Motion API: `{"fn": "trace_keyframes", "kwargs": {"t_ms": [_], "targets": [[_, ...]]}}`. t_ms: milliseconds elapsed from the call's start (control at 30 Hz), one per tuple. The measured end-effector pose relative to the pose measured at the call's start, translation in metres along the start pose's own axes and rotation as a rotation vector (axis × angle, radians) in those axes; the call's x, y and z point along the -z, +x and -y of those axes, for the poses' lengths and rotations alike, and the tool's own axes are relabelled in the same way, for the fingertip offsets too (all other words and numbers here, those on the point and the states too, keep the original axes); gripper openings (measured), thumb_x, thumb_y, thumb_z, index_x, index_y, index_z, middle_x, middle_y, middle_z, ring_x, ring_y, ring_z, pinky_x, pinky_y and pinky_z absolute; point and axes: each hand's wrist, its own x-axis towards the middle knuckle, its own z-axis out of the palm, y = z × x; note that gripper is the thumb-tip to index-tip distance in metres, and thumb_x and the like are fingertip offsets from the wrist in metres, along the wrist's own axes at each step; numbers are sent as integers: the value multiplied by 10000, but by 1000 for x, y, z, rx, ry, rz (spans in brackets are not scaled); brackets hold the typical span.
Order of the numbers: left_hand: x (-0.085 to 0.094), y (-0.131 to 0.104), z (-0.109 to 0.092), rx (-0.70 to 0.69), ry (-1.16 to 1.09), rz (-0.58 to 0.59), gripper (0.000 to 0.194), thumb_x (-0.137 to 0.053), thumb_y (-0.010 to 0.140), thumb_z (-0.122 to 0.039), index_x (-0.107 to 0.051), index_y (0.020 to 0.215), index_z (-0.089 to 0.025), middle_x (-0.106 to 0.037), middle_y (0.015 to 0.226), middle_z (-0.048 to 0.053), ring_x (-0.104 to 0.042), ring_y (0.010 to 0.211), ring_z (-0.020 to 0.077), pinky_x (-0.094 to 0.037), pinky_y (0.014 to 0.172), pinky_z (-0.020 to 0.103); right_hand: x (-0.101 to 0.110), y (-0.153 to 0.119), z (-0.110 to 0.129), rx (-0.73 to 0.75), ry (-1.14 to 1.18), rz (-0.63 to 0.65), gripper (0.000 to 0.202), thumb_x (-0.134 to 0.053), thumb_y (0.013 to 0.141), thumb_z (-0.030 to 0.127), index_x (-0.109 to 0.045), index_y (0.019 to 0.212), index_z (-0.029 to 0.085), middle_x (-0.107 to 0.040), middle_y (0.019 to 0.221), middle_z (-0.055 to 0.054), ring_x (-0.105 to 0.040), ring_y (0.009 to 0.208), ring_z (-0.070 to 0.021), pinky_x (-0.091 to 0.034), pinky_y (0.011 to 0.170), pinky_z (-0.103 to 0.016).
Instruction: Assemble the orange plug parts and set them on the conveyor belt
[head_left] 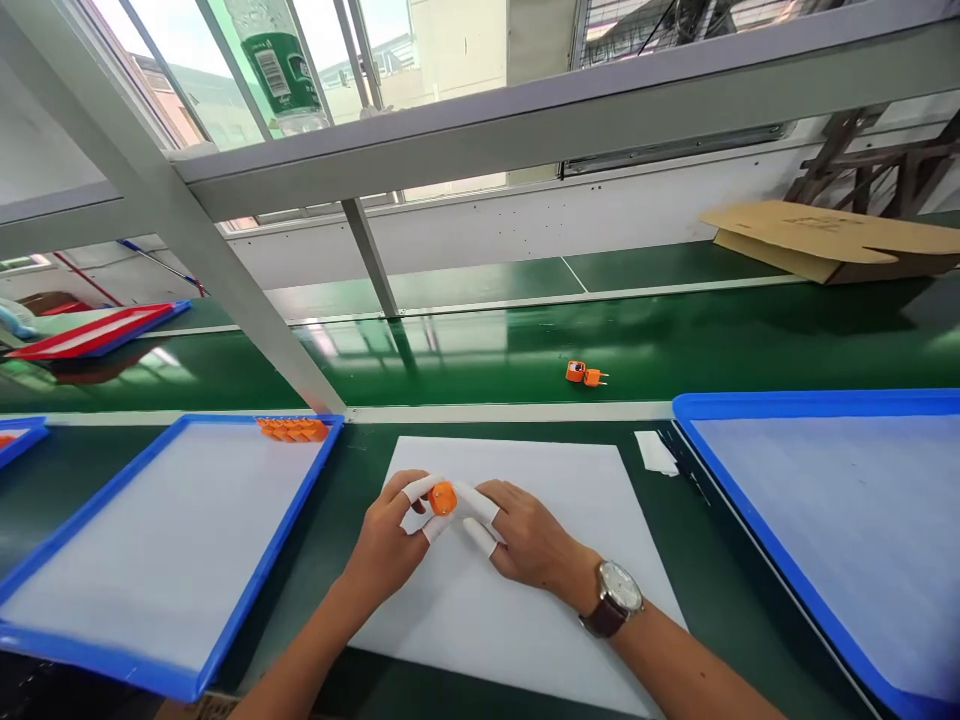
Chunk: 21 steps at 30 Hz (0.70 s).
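My left hand [390,540] pinches a small orange plug housing [443,498] between thumb and index finger, above the white sheet [495,620]. One squarish face of the piece is turned toward me; its prongs, if any, do not show. Close on its right is my right hand [525,530], thumb and index finger apart and pointing at the piece. Whether the right index fingertip touches it I cannot tell. White finger cots cover the thumbs and index fingers of both hands. A watch [616,598] is on my right wrist.
A blue-rimmed tray [262,560] on the left has several orange pieces [292,430] in its far corner. Another blue-rimmed tray [810,403] lies right. Beyond the ledge are two orange plugs [585,374], a cardboard box [832,235] and a bottle [281,75] on the frame bar.
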Motion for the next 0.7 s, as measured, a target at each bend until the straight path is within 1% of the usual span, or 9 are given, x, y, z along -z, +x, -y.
{"fn": "trace_keyframes", "kwargs": {"t_ms": [67,167,233,300,367,467,567,633,700], "targets": [[-4,2,-1,10,4,-3,325,-675,891,-261,-616,1210,-267,-632,1097,44,-587,741,125,-577,718,314,1,-1,0,12,-11,-7,291,-441,882,53,-592,1110,152,-642,1028,-134,-571,835,-242,-534,672,-399],[-4,2,-4,79,4,-7,284,-673,887,-295,-638,1167,-263,-640,1059,42,-596,727,134,-580,688,310,1,-5,-2,67,-67,14,293,-442,787,-1,-635,930,168,-631,994,-122,-536,772,-229,-508,634,-388],[2,4,-1,148,-7,-24,253,-667,884,-310,-658,1133,-262,-646,1062,46,-604,727,142,-583,684,311,1,-7,-5,73,-131,58,299,-445,714,-36,-633,798,181,-623,998,-122,-532,780,-232,-501,640,-390],[16,6,9,212,-6,-71,273,-667,877,-335,-666,1141,-263,-648,1091,54,-614,746,153,-583,705,316,0,-9,-8,0,-200,93,289,-457,673,-53,-620,715,182,-620,1047,-141,-549,858,-261,-512,683,-411],[41,9,31,289,46,-165,347,-676,861,-374,-656,1187,-257,-648,1122,61,-619,762,159,-575,741,318,-1,-11,-12,-111,-253,113,250,-488,723,-30,-616,681,181,-618,1075,-165,-555,934,-301,-523,725,-447],[87,13,80,500,189,-323,471,-699,806,-450,-637,1207,-211,-662,1112,71,-640,786,173,-553,773,312,-4,-11,-16,-209,-270,164,196,-534,875,99,-644,738,186,-619,1069,-165,-559,981,-327,-526,778,-490],[125,11,130,732,316,-354,547,-729,723,-478,-651,1142,-135,-700,1002,98,-667,850,235,-530,824,347,-6,-10,-18,-245,-233,187,150,-561,906,161,-653,792,197,-614,1076,-147,-565,1012,-323,-519,824,-497],[137,7,153,792,321,-339,505,-758,668,-456,-682,1036,-119,-724,923,111,-677,860,278,-522,812,370,-7,-10,-20,-256,-215,194,136,-576,886,150,-642,779,201,-612,1079,-138,-568,1019,-318,-518,836,-493],[139,4,166,816,283,-320,437,-774,633,-427,-695,945,-131,-744,887,114,-691,851,294,-522,783,365,-6,-10,-22,-264,-206,214,131,-579,870,138,-636,772,204,-613,1084,-130,-570,1015,-308,-522,838,-487]]}}
